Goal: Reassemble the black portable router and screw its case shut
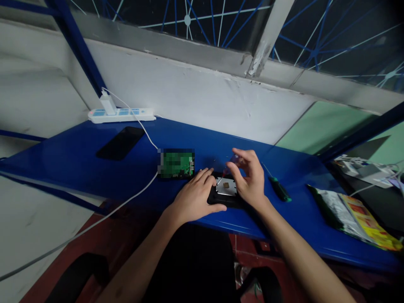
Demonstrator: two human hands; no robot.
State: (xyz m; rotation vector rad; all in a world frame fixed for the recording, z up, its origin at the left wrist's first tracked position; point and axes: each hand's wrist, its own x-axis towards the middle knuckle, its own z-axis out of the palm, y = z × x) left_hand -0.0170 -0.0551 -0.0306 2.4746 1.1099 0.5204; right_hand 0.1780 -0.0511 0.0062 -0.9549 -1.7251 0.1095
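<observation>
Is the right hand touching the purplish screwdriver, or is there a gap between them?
Touching: the head view shows the right hand holding the screwdriver between thumb and fingers.

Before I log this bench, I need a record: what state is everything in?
Left hand, resting on black device
Right hand, fingers pinching purple screwdriver
Purple screwdriver, tilted, tip at metal plate
Black device, flat, metal plate exposed
Green board, uncovered, partly pixelated
Phone, flat, dark
Charger, plugged into power strip
Green-handled screwdriver, lying loose
Bag, lying flat; seal unclear
</observation>
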